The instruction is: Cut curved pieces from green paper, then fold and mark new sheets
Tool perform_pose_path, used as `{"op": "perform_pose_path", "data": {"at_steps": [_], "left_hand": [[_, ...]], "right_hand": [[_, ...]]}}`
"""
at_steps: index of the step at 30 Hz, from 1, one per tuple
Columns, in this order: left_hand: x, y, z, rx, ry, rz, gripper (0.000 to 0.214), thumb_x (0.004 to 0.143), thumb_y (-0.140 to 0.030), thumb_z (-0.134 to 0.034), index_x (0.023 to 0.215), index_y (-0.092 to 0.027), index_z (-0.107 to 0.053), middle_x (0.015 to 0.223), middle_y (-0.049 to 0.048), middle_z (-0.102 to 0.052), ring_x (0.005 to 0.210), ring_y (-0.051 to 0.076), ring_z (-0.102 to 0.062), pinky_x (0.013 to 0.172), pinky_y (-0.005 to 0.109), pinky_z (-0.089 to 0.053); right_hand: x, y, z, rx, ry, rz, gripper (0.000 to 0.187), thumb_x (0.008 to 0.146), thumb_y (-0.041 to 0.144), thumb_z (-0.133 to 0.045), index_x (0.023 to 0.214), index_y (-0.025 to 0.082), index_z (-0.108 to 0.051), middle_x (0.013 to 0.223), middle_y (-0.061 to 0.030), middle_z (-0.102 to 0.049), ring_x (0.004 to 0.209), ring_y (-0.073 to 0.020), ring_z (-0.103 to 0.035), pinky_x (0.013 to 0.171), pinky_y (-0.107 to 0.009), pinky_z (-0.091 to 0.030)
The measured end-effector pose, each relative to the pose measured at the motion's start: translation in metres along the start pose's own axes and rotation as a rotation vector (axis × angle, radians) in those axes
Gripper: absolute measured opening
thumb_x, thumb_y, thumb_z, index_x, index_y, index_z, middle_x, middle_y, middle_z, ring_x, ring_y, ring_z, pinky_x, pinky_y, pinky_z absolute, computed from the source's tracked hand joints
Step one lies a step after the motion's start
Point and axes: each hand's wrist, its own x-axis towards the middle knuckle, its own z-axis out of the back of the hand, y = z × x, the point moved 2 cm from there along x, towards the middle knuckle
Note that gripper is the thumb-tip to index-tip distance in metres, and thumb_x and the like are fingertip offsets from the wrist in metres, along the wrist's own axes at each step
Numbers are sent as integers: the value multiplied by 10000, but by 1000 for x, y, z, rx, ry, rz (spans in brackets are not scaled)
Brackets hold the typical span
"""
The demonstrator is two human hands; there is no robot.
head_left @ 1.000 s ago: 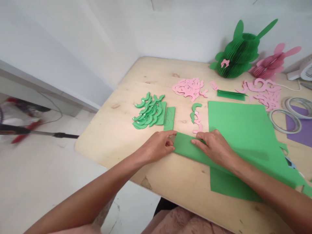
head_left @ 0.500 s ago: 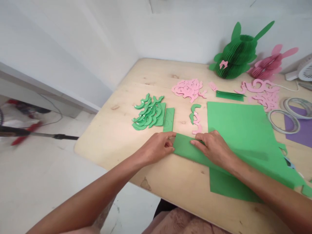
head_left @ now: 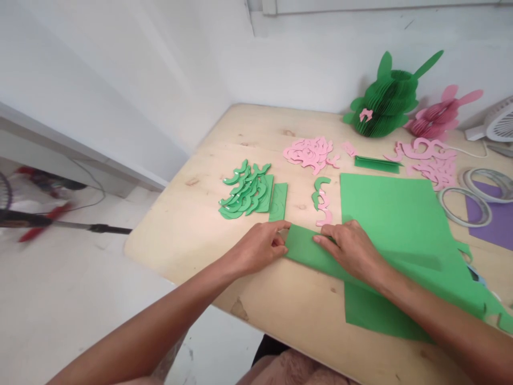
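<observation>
A large green paper sheet lies on the wooden table, with its near-left corner folded over into a flap. My left hand pinches the left end of that flap with curled fingers. My right hand presses flat on the flap's upper edge, fingers stretched toward the left. Just beyond my hands lie a narrow green strip and a short chain of pink and green curved cut-outs.
A pile of green curved cut-outs and pink ones lie further back. A green paper rabbit and a pink one stand by the wall. Tape rolls, purple paper and a fan sit right.
Both hands stay on the folded flap, almost unmoved. The view has tilted slightly, so the table appears a little lower in the picture.
</observation>
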Motion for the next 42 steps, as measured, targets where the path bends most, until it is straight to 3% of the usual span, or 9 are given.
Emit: {"op": "perform_pose_path", "data": {"at_steps": [17, 28, 42], "left_hand": [[1, -3, 1, 55, -19, 5, 416, 749, -228, -525, 1156, -153, -568, 651, -30, -650, 630, 152, -589, 599, 233, -398], [5, -6, 0, 25, -73, -20, 140, 799, -331, -486, 821, -202, -537, 505, -67, -491, 472, 114, -404, 485, 226, -272], [11, -7, 1, 78, -60, 11, 207, 827, -342, -434, 725, -202, -547, 585, -21, -574, 543, 137, -502, 520, 237, -319]], "right_hand": [[1, -3, -6, 4, -19, 0, 348, 957, 349, -408, 689, 190, -563, 576, 7, -580, 559, -143, -498, 690, -300, -270], [1, -1, -5, -24, -3, -13, 363, 964, 355, -390, 698, 190, -576, 596, -2, -600, 580, -149, -520, 684, -296, -276], [1, -1, -4, -23, -5, -9, 362, 962, 352, -394, 695, 189, -578, 601, -7, -608, 581, -150, -522, 682, -297, -263]]}}
